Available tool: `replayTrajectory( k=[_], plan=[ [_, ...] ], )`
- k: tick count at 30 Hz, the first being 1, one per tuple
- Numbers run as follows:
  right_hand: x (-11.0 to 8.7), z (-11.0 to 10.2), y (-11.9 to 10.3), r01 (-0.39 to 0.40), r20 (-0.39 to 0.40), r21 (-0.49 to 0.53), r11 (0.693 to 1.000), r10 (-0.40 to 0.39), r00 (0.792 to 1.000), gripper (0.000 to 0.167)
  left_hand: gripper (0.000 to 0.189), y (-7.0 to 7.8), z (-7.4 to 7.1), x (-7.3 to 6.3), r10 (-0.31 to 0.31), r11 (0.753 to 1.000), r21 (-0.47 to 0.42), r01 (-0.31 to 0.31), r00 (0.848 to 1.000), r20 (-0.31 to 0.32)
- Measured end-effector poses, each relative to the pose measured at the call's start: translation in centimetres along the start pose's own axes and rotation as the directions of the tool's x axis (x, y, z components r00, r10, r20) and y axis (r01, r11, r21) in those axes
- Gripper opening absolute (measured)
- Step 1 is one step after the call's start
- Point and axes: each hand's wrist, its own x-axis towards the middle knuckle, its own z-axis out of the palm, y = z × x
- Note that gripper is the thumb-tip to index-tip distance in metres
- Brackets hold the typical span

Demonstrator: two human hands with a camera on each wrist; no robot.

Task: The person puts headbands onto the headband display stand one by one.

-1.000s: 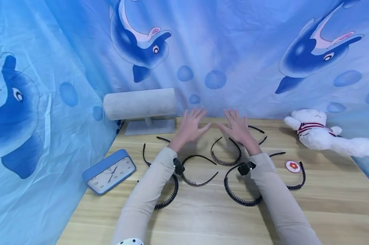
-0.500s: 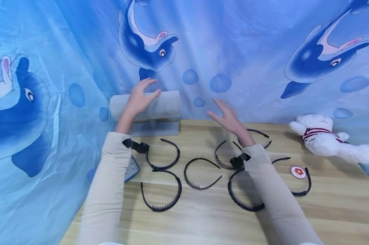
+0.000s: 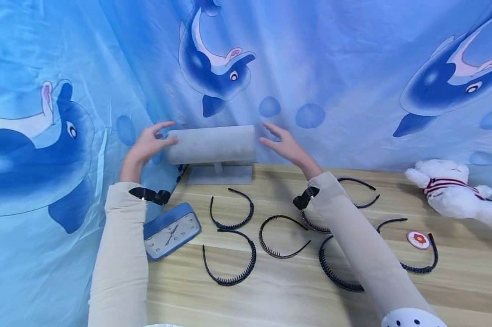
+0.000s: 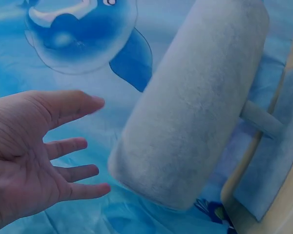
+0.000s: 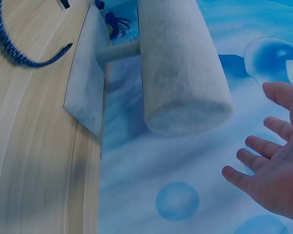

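A grey padded roll on a stand (image 3: 213,144), its flat base on the table, stands at the back left. My left hand (image 3: 147,144) hovers by the roll's left end, fingers spread. In the left wrist view a gap shows between that hand (image 4: 44,156) and the roll (image 4: 190,102). Beyond the roll's right end, my right hand (image 3: 283,144) is held up with its fingers apart. The right wrist view shows this hand (image 5: 273,161) clear of the roll (image 5: 185,68). Neither hand holds anything.
Several dark toothed headbands lie on the wooden table, among them one headband (image 3: 250,265) at front left. A blue clock (image 3: 173,230) lies under the left forearm. At right are a round flower badge (image 3: 418,240) and a white plush toy (image 3: 450,186). A dolphin-print curtain (image 3: 336,54) hangs behind.
Both hands have gone from above the headbands toward the roll. The left hand has swung left to its left end, and the right hand has come to its right end. The view has turned left.
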Motion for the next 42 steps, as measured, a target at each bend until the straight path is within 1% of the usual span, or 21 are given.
replayTrajectory(
  k=[4, 8, 13, 17, 19, 22, 27, 29, 35, 39, 42],
  plan=[
    [1.6, 0.7, -0.3, 0.017, 0.010, 0.045, 0.999, -0.018, 1.000, 0.063, 0.068, -0.9, 0.1, 0.6, -0.021, 0.999, -0.043, 0.022, 1.000, 0.020],
    [2.5, 1.6, -0.3, 0.018, 0.018, 0.052, 0.998, -0.019, 1.000, 0.062, 0.069, -1.6, 0.2, 1.0, -0.050, 0.998, -0.044, 0.051, 0.998, 0.028],
    [3.0, 1.9, -0.1, -0.024, 0.055, 0.052, 0.998, 0.022, 0.998, 0.064, 0.066, -2.2, 0.2, 1.3, -0.085, 0.996, 0.006, 0.085, 0.996, 0.040],
    [3.4, 2.1, 0.6, -0.051, 0.081, 0.046, 0.998, 0.047, 0.996, 0.065, 0.064, -2.6, 0.1, 1.6, -0.112, 0.992, 0.067, 0.110, 0.993, 0.037],
    [3.5, 2.1, 0.9, -0.053, 0.079, 0.032, 0.998, 0.050, 0.996, 0.065, 0.063, -2.7, 0.2, 1.8, -0.111, 0.991, 0.082, 0.108, 0.993, 0.033],
    [3.5, 2.1, 1.2, -0.049, 0.061, 0.017, 0.999, 0.048, 0.997, 0.064, 0.063, -2.6, 0.5, 2.1, -0.087, 0.992, 0.095, 0.085, 0.996, 0.014],
    [3.3, 2.1, 1.2, -0.010, 0.017, -0.027, 1.000, 0.010, 1.000, 0.061, 0.062, -2.5, 0.9, 2.3, -0.069, 0.992, 0.101, 0.070, 0.998, -0.009],
    [2.9, 1.8, 1.3, 0.006, -0.001, -0.044, 0.999, -0.006, 1.000, 0.059, 0.061, -2.3, 1.1, 2.5, -0.060, 0.993, 0.103, 0.060, 0.998, -0.005],
    [1.9, 0.8, 2.1, 0.036, -0.020, -0.056, 0.998, -0.037, 0.999, 0.058, 0.060, -1.9, 1.7, 2.7, -0.033, 0.992, 0.123, 0.031, 0.999, 0.010],
    [0.9, -0.2, 2.7, 0.057, -0.032, -0.038, 0.998, -0.059, 0.998, 0.057, 0.060, -1.4, 2.4, 2.9, -0.015, 0.992, 0.127, 0.011, 1.000, 0.027],
    [0.1, -1.1, 3.1, 0.067, -0.041, -0.019, 0.998, -0.068, 0.997, 0.057, 0.060, -0.8, 3.2, 3.1, 0.006, 0.994, 0.107, -0.010, 0.999, 0.038]
  ],
)
